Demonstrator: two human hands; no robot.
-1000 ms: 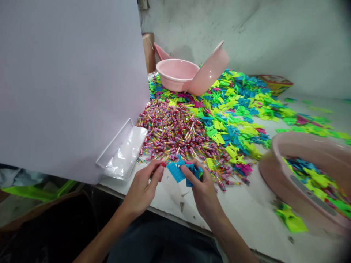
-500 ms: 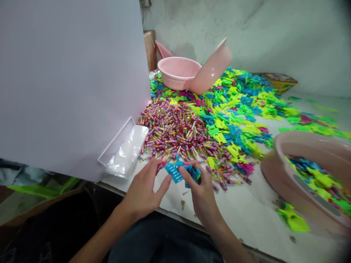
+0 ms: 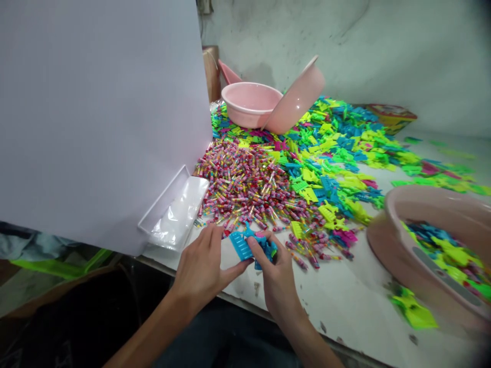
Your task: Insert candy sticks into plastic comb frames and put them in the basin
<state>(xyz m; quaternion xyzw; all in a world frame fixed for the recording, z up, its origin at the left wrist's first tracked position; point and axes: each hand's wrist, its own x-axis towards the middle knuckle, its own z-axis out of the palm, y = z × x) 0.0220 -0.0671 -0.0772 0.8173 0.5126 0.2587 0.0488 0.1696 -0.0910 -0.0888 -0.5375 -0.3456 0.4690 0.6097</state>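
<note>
My right hand (image 3: 276,273) is closed around blue plastic toy pieces (image 3: 240,245), its thumb pressed on top. One piece, with a slatted flat part, sticks out to the left; a bit of green and pink shows among the fingers. My left hand (image 3: 201,263) is open, thumb stretched to the lower edge of the blue pieces and fingers pointing at the pile. Just beyond both hands lies a heap of small pink tubes (image 3: 245,184) with clear and coloured parts. Behind and right of it spreads a heap of blue, green, yellow and pink plastic pieces (image 3: 330,138).
Clear plastic bags (image 3: 172,217) lie in a white tray (image 3: 163,197) on the left, beside a tall white panel (image 3: 103,117). Pink basins (image 3: 249,110) stand at the back. A larger basin (image 3: 395,240) with mixed pieces is at right, a yellow-green piece (image 3: 416,312) near it.
My left thumb has moved right and now meets the lower edge of the blue pieces. The slatted blue piece has tilted slightly in my right hand.
</note>
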